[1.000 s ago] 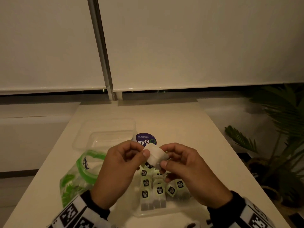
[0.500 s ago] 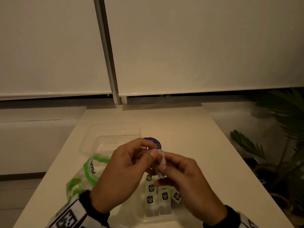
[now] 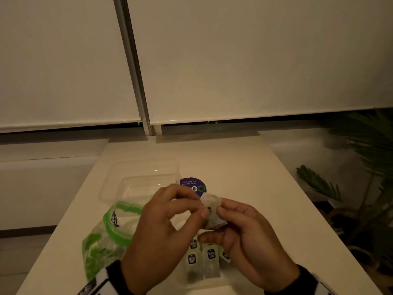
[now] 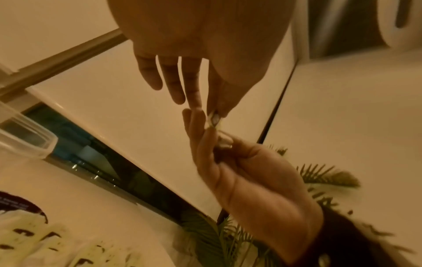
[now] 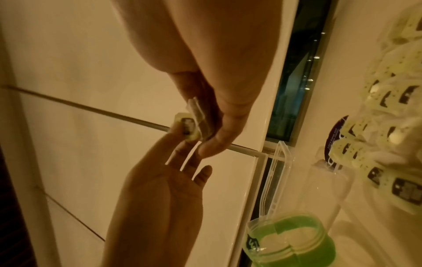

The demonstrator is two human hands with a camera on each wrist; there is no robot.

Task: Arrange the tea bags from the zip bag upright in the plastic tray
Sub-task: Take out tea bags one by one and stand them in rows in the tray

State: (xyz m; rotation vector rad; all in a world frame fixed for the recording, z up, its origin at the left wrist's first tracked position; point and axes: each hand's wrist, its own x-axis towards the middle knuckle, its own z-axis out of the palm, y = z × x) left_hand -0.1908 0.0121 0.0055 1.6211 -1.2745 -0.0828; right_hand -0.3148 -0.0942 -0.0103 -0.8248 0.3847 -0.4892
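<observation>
Both hands hold one white tea bag (image 3: 212,211) in the air above the clear plastic tray (image 3: 214,284). My right hand (image 3: 214,222) grips the bag's body (image 5: 198,117) between thumb and fingers. My left hand (image 3: 203,207) pinches the bag's small dark-printed tag (image 5: 186,126) with thumb and forefinger, its other fingers spread (image 4: 173,86). Several tea bags (image 3: 211,257) stand in the tray, tags up, partly hidden by my hands. The green-rimmed zip bag (image 3: 110,228) lies open to the left of the tray.
A clear plastic container (image 3: 140,179) sits beyond the zip bag, next to a round purple sticker (image 3: 194,186) on the white table (image 3: 244,167). The table's right edge drops off toward potted palms (image 3: 319,184). Window blinds stand behind.
The tea bag has been turned between my hands. My left fingers have shifted from its edge to its tag. The view has tipped up a little.
</observation>
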